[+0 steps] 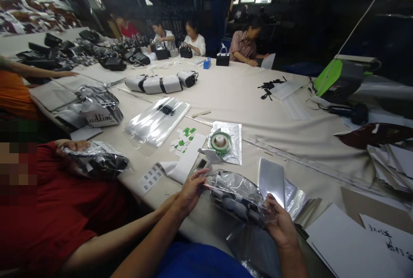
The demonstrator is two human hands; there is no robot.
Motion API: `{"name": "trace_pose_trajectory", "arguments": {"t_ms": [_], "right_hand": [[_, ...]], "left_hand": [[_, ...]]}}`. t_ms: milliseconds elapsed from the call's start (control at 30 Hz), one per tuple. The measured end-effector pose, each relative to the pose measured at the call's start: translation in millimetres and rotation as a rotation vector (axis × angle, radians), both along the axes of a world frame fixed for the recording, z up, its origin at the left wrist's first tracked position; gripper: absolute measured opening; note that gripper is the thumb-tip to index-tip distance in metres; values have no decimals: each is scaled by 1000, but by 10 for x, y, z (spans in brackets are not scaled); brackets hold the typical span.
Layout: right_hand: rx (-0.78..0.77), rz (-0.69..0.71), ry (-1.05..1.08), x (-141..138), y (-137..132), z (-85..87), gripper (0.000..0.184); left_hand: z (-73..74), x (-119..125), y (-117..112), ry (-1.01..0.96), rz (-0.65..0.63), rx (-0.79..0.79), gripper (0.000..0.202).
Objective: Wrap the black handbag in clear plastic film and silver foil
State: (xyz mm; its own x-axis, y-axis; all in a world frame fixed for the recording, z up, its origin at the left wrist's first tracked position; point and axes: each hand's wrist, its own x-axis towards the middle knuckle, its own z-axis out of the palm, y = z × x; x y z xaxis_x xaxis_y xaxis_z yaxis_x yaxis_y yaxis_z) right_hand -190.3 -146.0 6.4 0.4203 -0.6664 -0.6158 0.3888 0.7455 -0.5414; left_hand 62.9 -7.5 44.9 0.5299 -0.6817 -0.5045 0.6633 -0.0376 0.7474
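Long cream worktable [245,97] — black handbags [223,59] along it — dim workshop [213,15] beyond.

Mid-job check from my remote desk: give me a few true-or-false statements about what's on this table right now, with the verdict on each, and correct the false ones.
The left hand and right hand both hold a clear plastic bag with dark items inside. True.

The right hand also holds a roll of green tape. False: it lies on a silver foil sheet, away from both hands.

A co-worker's hand rests on a silver bag. True.

Small green-printed labels lie on the floor. False: they lie on the white-covered table.
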Motion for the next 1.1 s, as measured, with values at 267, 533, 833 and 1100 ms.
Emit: {"name": "trace_pose_trajectory", "arguments": {"t_ms": [267,533,833,1100], "right_hand": [[43,75,36,-136,45,58,38],[-369,336,323,-268,-64,87,32],[-1363,473,1069,-114,-167,633,27],[-1840,857,516,519,351,974,41]], "left_hand": [[7,74,55,-18,131,264,58],[137,177,356,-254,-136,33,35],[187,452,462,-650,-542,100,44],[169,563,325,-753,-556,102,41]]}}
